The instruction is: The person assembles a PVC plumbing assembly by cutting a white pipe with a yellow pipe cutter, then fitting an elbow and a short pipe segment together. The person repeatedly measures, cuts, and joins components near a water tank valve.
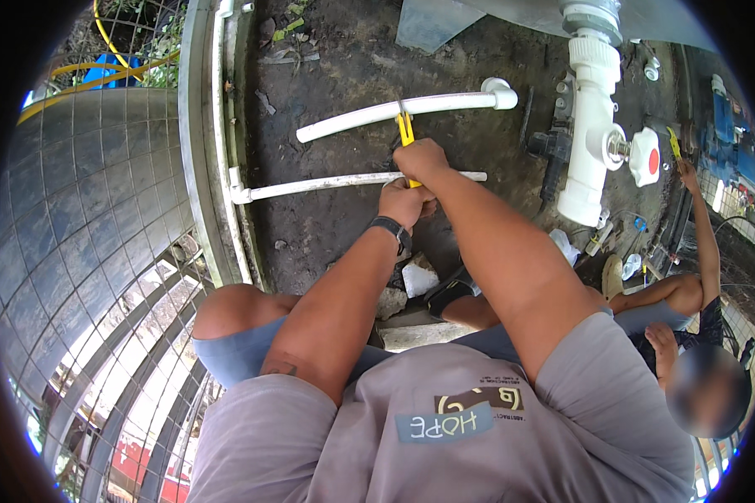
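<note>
Jutting past R fingers (413, 159): yel. tool (407, 130)

The hand tool (406, 130) crosses the elbow-tipped pipe (352, 118); on that pipe's near side are the right grip (422, 159), the branch pipe (327, 184), the left grip (403, 203) and, well apart, a rock (419, 275). Left of it run the edge pipe (221, 101) and wire mesh (101, 168); right of it, the valve assembly (591, 138) and a co-worker (707, 235).

It's an outdr plumbing work area, w/ dirt grnd (319, 228), wht pipes (445, 104) & wire-mesh fence (101, 180).
</note>
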The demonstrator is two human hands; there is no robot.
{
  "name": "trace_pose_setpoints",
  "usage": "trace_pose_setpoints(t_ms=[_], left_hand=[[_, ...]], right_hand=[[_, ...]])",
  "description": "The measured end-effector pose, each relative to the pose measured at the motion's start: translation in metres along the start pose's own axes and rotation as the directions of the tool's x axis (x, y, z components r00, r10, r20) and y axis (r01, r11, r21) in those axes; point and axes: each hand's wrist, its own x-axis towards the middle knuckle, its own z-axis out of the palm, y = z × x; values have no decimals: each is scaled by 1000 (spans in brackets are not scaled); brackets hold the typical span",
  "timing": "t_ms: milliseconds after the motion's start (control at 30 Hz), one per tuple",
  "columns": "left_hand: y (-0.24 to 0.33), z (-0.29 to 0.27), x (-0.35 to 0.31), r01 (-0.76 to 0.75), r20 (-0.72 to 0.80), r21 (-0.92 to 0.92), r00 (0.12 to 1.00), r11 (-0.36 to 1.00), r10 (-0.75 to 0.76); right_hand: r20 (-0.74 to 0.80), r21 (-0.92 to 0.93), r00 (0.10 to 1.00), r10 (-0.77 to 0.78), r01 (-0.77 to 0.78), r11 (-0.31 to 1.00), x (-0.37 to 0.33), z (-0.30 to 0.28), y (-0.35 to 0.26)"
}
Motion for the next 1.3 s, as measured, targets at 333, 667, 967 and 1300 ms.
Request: trace_pose_setpoints(t_ms=[333, 667, 967, 1300], left_hand=[[79, -22, -8, -402, 399, 915, 910, 4, 114], [197, -19, -118, -137, 345, 866, 859, -480, 378], [212, -41, -150, -159, 287, 869, 933, 468, -217], [195, -35, -163, -262, 259, 933, 965, 245, 45]], right_hand=[[-26, 104, 965, -261, 262, 959, 2, -4, 31], [-249, 170, 769, -588, 633, 755, -118, -27, 33], [-111, 207, 670, -734, 738, 642, -160, -47, 36], [97, 375, 717, -691, 616, 692, -144, -37, 37]])
